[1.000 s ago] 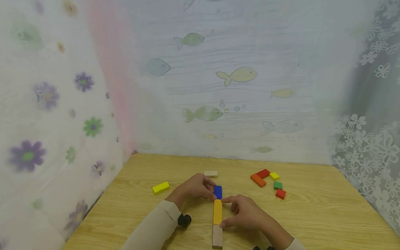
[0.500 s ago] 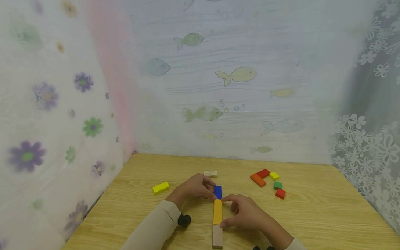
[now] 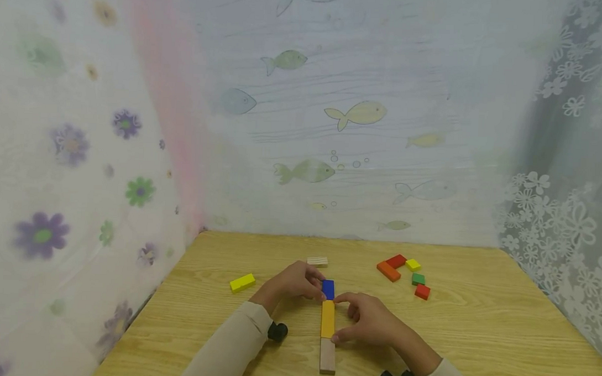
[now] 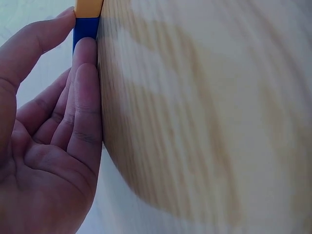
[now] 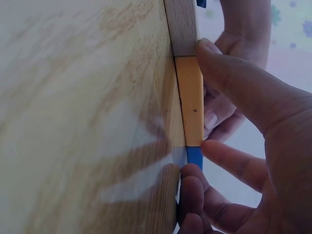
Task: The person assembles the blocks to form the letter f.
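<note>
A straight row of wooden blocks lies on the table: a plain wood block [image 3: 327, 356] nearest, an orange-yellow block [image 3: 328, 319] in the middle, a blue block [image 3: 328, 289] at the far end. My left hand [image 3: 297, 282] holds the blue block from the left, thumb by its seam with the orange-yellow one and index finger at its far end. From the right, my right hand [image 3: 371, 321] spans the orange-yellow block, thumb at its near end and index finger at its far end. The right wrist view shows these blocks touching end to end.
A yellow block [image 3: 242, 283] lies left of my left hand. A pale striped block [image 3: 317, 261] is beyond it. At the back right are an orange block [image 3: 389, 271], a dark red block [image 3: 396, 261], and small yellow [image 3: 413, 265], green [image 3: 418, 279] and red blocks [image 3: 423, 292].
</note>
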`<act>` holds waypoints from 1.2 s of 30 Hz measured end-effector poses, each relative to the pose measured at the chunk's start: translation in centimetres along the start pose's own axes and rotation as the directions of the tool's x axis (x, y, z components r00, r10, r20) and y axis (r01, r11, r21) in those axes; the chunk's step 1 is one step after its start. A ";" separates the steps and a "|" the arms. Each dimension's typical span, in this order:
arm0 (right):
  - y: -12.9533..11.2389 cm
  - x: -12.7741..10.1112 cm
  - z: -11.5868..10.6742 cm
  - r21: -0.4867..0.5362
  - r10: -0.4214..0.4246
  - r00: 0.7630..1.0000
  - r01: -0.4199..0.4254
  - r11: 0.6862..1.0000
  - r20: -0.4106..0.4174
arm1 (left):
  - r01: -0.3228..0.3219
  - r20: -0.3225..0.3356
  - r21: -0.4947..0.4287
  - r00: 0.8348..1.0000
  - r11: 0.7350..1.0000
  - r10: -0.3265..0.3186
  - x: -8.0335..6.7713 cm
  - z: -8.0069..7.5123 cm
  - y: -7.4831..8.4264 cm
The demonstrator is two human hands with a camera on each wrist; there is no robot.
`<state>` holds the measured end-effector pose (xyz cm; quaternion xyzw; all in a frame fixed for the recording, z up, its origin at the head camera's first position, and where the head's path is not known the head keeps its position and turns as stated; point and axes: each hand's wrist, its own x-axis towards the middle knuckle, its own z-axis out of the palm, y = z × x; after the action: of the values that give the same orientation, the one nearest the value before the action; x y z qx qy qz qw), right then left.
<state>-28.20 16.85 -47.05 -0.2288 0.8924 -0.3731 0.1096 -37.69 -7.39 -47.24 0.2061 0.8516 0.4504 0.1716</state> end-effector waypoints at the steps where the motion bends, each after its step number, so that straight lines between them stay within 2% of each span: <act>1: 0.0 0.0 0.0 -0.001 -0.001 1.000 0.001 1.000 -0.001 | 0.002 -0.001 0.003 1.000 1.000 -0.002 0.0 0.0 0.0; 23: 0.1 0.1 0.2 0.001 0.010 1.000 -0.010 1.000 0.010 | 0.001 0.013 0.005 1.000 1.000 -0.001 -0.3 0.0 0.3; 30: -0.3 0.0 0.5 -0.041 -0.002 1.000 0.002 0.999 -0.011 | 0.009 0.007 0.001 1.000 1.000 -0.009 -0.6 0.0 0.7; 36: -0.5 0.1 0.5 -0.055 0.001 1.000 -0.001 0.998 0.003 | 0.013 0.004 -0.005 1.000 1.000 -0.013 -0.6 0.0 0.7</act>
<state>-27.91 16.17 -47.08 -0.2319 0.9024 -0.3479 0.1046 -37.08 -7.32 -46.59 0.2009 0.8514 0.4513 0.1766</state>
